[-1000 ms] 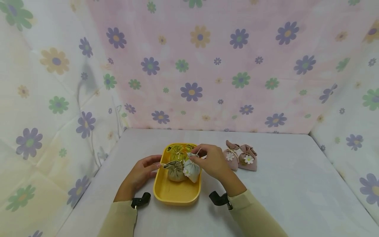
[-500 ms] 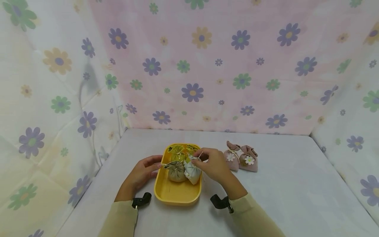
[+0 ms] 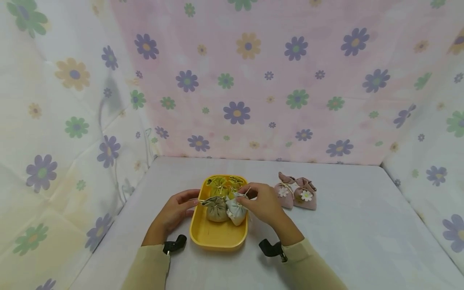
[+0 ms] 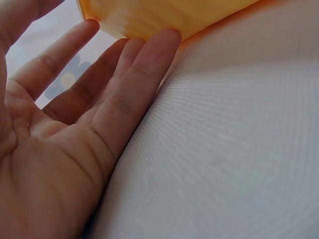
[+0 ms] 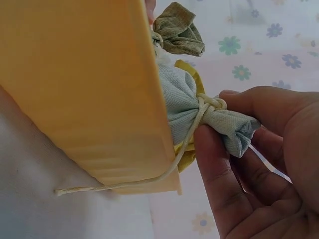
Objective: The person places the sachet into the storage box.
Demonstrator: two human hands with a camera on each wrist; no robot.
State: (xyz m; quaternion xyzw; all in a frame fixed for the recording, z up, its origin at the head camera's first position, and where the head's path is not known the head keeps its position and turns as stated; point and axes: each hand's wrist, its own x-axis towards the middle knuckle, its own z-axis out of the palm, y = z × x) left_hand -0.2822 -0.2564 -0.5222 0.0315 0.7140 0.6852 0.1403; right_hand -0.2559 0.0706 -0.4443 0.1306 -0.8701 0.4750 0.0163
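A light blue drawstring pouch [image 3: 236,212] with a white flower sits at the right side of the yellow tray [image 3: 217,243]. My right hand [image 3: 262,203] pinches the pouch's gathered neck between thumb and fingers; in the right wrist view its cream cord [image 5: 172,169] hangs over the tray's outer wall. My left hand [image 3: 175,209] is at the tray's left side, fingers extended, with fingertips [image 4: 167,40] at the wall in the left wrist view. Beside the blue pouch lies a brown pouch [image 3: 216,211]. Behind them are two olive-yellow pouches [image 3: 218,187], one partly hidden by my right hand.
Two dusty-pink pouches [image 3: 305,201] with white flowers lie on the white table [image 3: 348,225] to the right of the tray. Flower-printed cloth [image 3: 235,80] encloses the back and both sides. Dark wrist cameras [image 3: 270,247] sit at the cuffs.
My right hand has shifted slightly down and to the right at the blue pouch's neck, and the cord's position has changed. My left hand stays at the tray's side.
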